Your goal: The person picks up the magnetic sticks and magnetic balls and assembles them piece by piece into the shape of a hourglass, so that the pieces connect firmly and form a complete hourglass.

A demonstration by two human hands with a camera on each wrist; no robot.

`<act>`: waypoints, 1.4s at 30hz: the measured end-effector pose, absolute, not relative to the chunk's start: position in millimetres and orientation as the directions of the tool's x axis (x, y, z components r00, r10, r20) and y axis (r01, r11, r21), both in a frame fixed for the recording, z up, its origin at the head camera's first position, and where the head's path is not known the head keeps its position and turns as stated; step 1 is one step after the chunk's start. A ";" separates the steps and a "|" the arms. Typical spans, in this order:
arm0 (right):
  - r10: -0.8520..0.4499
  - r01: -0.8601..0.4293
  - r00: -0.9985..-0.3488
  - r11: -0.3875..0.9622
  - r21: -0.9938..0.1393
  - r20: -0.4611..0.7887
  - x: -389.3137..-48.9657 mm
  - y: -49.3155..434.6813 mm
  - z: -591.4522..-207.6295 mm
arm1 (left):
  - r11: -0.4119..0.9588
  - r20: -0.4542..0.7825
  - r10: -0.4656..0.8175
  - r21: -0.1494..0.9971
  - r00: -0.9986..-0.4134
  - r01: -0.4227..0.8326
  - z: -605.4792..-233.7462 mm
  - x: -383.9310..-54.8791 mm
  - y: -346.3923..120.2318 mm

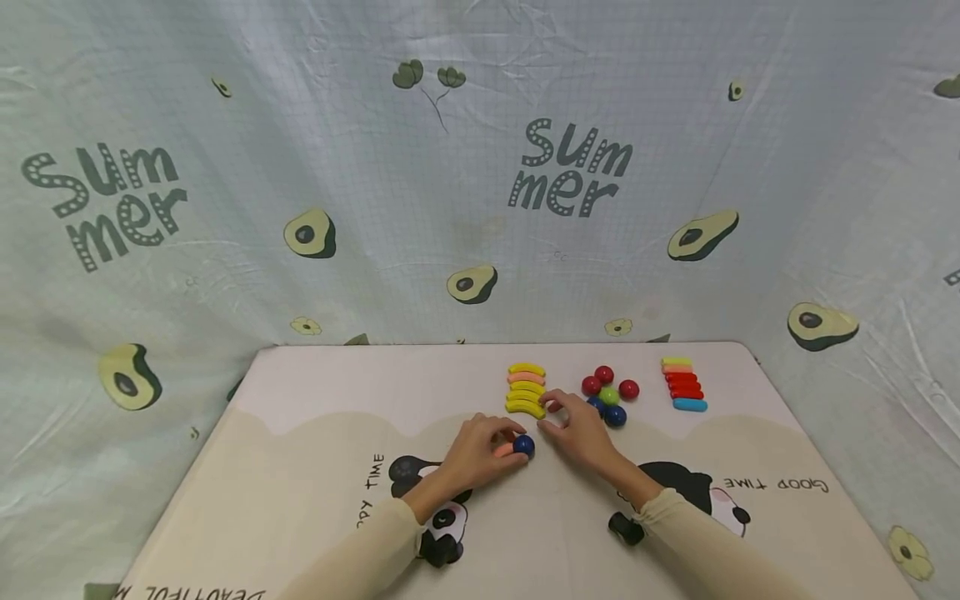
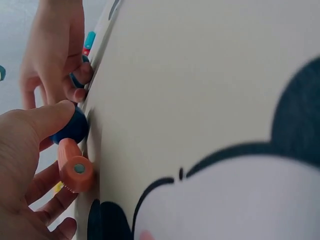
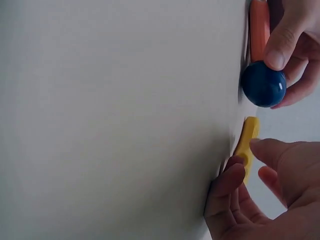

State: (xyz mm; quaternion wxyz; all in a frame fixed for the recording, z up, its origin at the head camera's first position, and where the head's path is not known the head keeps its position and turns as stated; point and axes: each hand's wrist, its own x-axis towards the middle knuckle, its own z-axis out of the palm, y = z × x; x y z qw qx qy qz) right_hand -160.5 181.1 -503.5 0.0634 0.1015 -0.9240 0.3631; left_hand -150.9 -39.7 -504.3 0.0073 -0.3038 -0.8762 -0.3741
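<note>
My left hand (image 1: 483,454) pinches a shiny dark blue ball (image 2: 73,127) between thumb and fingers. An orange rod (image 2: 75,167) with a round silvery spot on its end touches the ball and lies along the palm side. To the right, my right hand (image 1: 579,432) has its thumb and fingers apart, close to the right end of the nearest curved yellow rod (image 1: 525,409). In the right wrist view, a yellow rod (image 3: 250,134) shows behind the thumb and fingertips; contact is unclear. More curved yellow rods and one curved orange rod (image 1: 527,378) lie in a column beyond it.
Right of the curved rods sit red balls (image 1: 628,389), a green ball (image 1: 608,396) and blue balls (image 1: 615,416). Farther right lies a column of straight rods, among them a blue rod (image 1: 690,405). A patterned cloth (image 1: 375,167) hangs behind the table (image 1: 315,375).
</note>
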 end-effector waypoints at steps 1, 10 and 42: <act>-0.135 -0.227 -0.973 0.720 -0.656 0.189 -162.2 179.5 -504.5 | 0.535 0.234 0.523 0.659 -0.819 0.529 -504.4 -150.9 -39.6; -0.106 -0.190 -0.980 0.751 -0.632 0.168 -168.8 170.4 -506.1 | 0.568 0.214 0.492 0.656 -0.844 0.497 -505.4 -150.4 -46.9; -0.470 -0.431 -0.879 0.706 -0.562 0.084 -163.7 184.8 -482.9 | 0.579 0.207 0.447 0.675 -0.870 0.458 -504.3 -153.8 -71.6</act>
